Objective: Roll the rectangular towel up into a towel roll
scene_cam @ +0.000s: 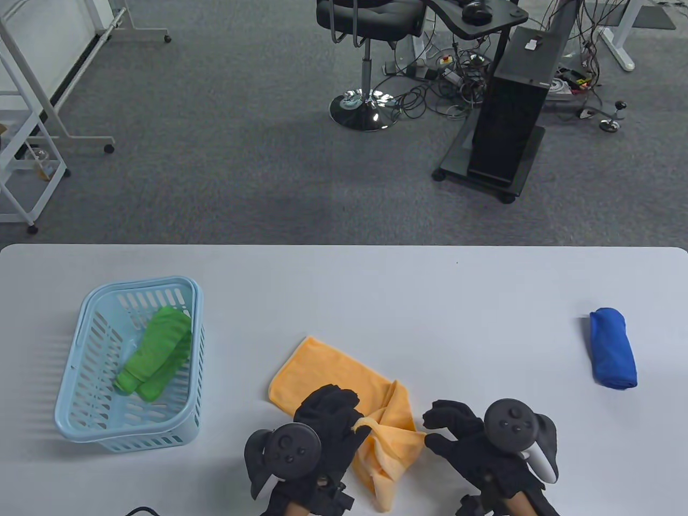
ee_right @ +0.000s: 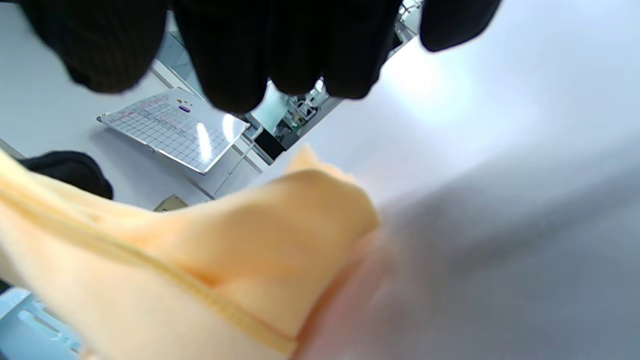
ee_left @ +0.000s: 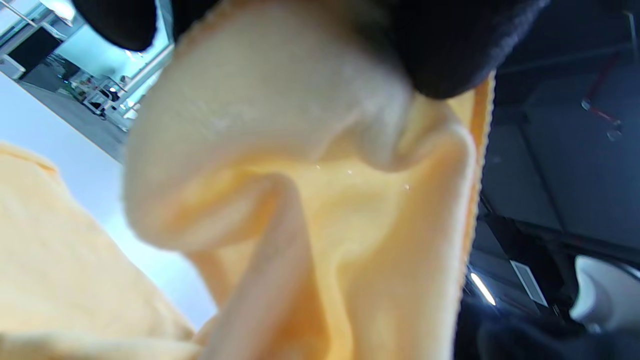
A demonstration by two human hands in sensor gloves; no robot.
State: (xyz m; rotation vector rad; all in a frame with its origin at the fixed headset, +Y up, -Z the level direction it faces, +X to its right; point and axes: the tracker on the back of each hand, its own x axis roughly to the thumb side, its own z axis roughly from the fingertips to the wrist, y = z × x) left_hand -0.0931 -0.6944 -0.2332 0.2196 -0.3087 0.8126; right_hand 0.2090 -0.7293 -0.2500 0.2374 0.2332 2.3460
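Both hands pinch the orange towel (scene_cam: 344, 387) at the worktop's (scene_cam: 430, 301) near edge, left hand (scene_cam: 328, 419) and right hand (scene_cam: 457, 430) clamped on its crumpled near end, its length running away leftward.

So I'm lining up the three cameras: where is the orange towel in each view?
Table view: orange towel at bottom centre, crumpled, between the left hand and right hand.
Left wrist view: towel fills most of the frame, under dark fingertips.
Right wrist view: towel across the lower left.
Shared landmark: the white table.
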